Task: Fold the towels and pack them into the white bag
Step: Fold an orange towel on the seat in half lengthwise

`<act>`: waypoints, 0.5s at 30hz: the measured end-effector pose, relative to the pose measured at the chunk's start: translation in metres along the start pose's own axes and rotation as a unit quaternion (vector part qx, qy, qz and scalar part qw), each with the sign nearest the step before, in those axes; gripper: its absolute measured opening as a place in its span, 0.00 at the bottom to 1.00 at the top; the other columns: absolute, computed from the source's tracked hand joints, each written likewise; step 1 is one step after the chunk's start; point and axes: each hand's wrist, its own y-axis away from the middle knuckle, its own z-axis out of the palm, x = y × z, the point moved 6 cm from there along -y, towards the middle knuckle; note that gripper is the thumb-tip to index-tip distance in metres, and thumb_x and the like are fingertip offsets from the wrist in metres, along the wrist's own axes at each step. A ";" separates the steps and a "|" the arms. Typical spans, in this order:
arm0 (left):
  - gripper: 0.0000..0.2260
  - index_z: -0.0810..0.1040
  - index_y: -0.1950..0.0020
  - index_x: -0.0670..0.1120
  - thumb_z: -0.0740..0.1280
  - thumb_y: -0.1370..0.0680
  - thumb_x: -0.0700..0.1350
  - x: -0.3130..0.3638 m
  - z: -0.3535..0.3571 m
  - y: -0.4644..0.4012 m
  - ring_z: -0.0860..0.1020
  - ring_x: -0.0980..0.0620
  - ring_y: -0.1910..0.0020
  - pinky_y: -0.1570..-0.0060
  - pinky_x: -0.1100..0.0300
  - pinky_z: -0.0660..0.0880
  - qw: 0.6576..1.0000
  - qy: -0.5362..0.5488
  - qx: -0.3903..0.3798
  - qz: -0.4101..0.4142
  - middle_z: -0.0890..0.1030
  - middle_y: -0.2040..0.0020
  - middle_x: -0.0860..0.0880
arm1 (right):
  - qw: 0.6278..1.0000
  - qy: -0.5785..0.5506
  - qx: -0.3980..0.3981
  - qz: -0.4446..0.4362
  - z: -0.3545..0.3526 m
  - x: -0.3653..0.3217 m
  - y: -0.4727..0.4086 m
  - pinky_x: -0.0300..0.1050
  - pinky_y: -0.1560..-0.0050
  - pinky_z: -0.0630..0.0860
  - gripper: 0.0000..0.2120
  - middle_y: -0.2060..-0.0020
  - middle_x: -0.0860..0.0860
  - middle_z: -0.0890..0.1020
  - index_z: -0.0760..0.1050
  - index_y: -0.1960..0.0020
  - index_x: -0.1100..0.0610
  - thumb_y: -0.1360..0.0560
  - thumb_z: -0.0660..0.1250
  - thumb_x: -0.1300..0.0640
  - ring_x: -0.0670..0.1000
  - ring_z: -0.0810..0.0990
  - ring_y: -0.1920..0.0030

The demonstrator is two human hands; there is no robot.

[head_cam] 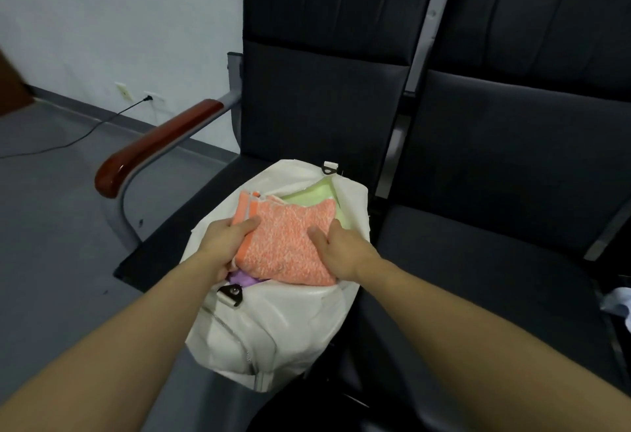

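Black padded seats (512, 144) in row, red-brown armrest (160, 144), grey floor (51, 226), pale wall (119, 14), plugged cable (85, 134)

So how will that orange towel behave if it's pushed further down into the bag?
The orange towel is soft knit, folded, so it likely compresses and bends rather than slides rigidly. It probably stays put: both the left hand and right hand press it inside the white bag.

support: black padded seat (211, 199), wooden armrest (153, 144) | on it: white bag (273, 322), resting directly on cushion
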 end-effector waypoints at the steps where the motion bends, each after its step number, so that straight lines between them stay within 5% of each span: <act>1: 0.17 0.80 0.39 0.40 0.73 0.21 0.50 -0.001 -0.002 0.001 0.84 0.41 0.52 0.50 0.46 0.82 1.000 -0.022 -0.002 0.003 0.84 0.50 0.41 | 1.000 0.017 -0.005 0.002 0.001 0.001 0.001 0.55 0.42 0.77 0.35 0.45 0.55 0.80 0.67 0.31 0.60 0.19 0.45 0.32 0.56 0.79 0.47; 5: 0.18 0.78 0.36 0.40 0.72 0.21 0.48 0.004 -0.010 0.005 0.82 0.41 0.50 0.46 0.45 0.80 0.991 -0.131 -0.010 -0.012 0.81 0.51 0.44 | 0.998 0.026 -0.047 0.039 0.002 0.002 0.005 0.50 0.45 0.75 0.36 0.50 0.55 0.81 0.75 0.38 0.60 0.20 0.47 0.31 0.56 0.80 0.48; 10: 0.17 0.73 0.42 0.39 0.73 0.21 0.49 0.020 -0.015 0.013 0.78 0.41 0.54 0.68 0.51 0.74 0.947 -0.320 -0.003 -0.040 0.77 0.50 0.41 | 0.995 0.030 -0.085 0.046 -0.013 -0.016 0.024 0.46 0.44 0.71 0.40 0.53 0.53 0.79 0.77 0.40 0.60 0.21 0.45 0.28 0.56 0.78 0.48; 13: 0.24 0.76 0.36 0.38 0.73 0.23 0.54 0.025 -0.015 0.015 0.79 0.44 0.53 0.57 0.53 0.76 0.903 -0.429 0.014 0.011 0.80 0.50 0.44 | 0.994 -0.006 -0.109 0.022 -0.023 -0.020 0.041 0.45 0.42 0.69 0.39 0.50 0.52 0.80 0.79 0.44 0.59 0.21 0.44 0.28 0.54 0.78 0.45; 15: 0.27 0.73 0.32 0.39 0.71 0.23 0.56 0.029 -0.010 0.022 0.79 0.42 0.45 0.50 0.53 0.75 0.871 -0.489 0.036 0.038 0.79 0.42 0.42 | 0.993 -0.036 -0.110 0.000 -0.030 -0.019 0.053 0.44 0.43 0.69 0.34 0.57 0.50 0.80 0.78 0.57 0.53 0.21 0.45 0.28 0.51 0.78 0.51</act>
